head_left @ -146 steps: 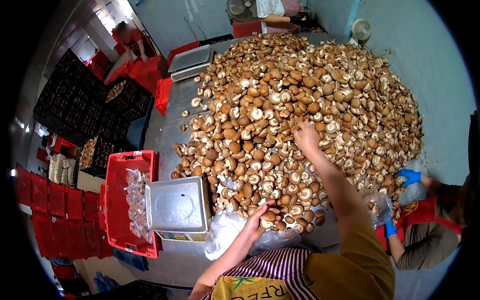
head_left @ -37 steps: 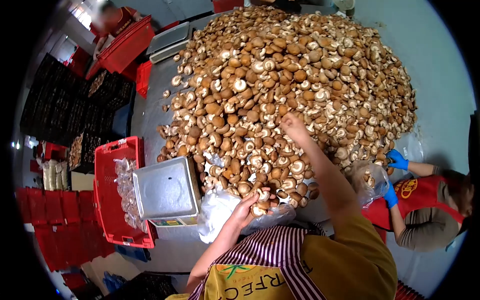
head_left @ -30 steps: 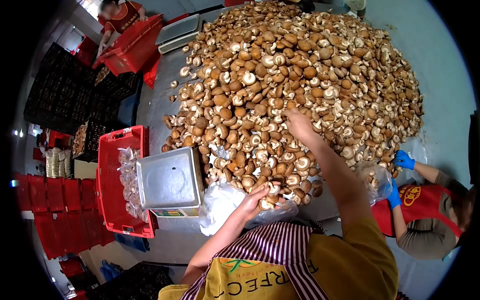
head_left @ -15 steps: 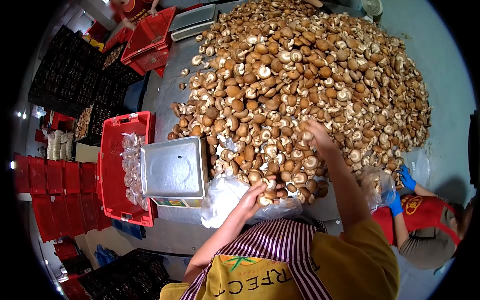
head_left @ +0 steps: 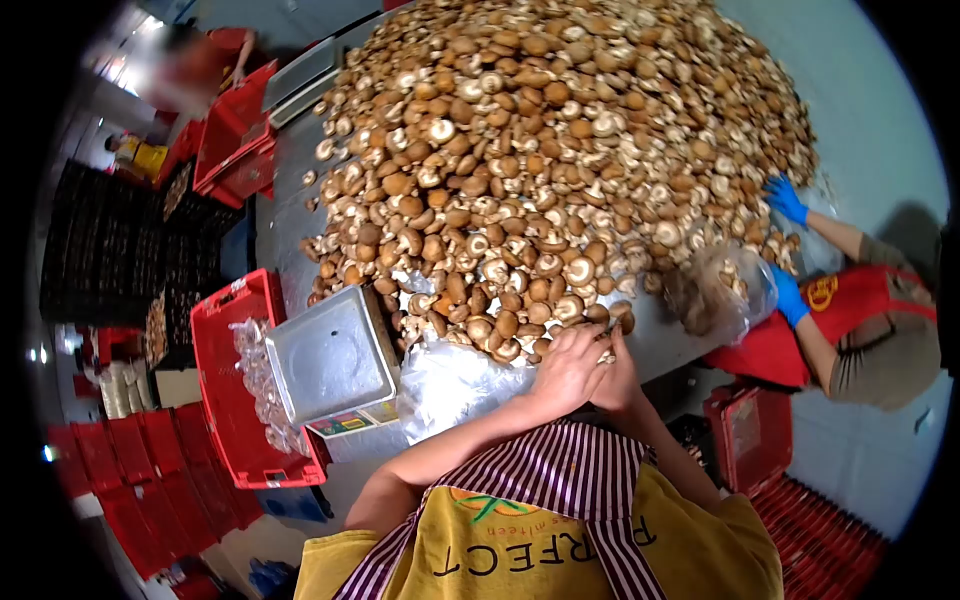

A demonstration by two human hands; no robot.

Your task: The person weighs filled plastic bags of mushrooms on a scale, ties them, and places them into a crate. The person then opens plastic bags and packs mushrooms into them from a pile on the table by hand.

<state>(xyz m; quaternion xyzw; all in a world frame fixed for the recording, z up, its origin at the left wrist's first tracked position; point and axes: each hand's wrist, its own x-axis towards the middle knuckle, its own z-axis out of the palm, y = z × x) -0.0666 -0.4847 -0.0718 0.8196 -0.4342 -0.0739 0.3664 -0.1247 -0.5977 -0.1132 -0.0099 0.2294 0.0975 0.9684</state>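
Hands: the left hand (head_left: 568, 370) and the right hand (head_left: 618, 380) meet at lower centre of the frame, fingers bent and close together. What they enclose is largely hidden; a pale piece shows between them, but a firm grip cannot be confirmed. The mushroom pile (head_left: 560, 170) covers the upper and central frame, its near edge reaching the hands.

Risk 1: mushrooms may drop or roll off the worktop (head_left: 292, 225). Cause: the hands work close to its near side, and round caps lie loose beside the fingers.

Risk 2: the loose plastic film (head_left: 450, 385), just left of the hands, may be dragged. Cause: the left forearm lies against or close above it; contact cannot be determined.

Risk 3: the transparent bag (head_left: 715, 300) at right may slump and spill. Cause: soft walls, supported at one side by a co-worker's blue-gloved hand (head_left: 788, 296).

Containers:
- Transparent bag: mushrooms inside, partly filled as far as visible.
- Red crate (head_left: 212, 355), lower left, beside the scale (head_left: 332, 355): transparent packs (head_left: 262, 385) along its right side; their contents are indistinct.
- Black crates (head_left: 125, 240), stacked at far left: contents too dark to identify.
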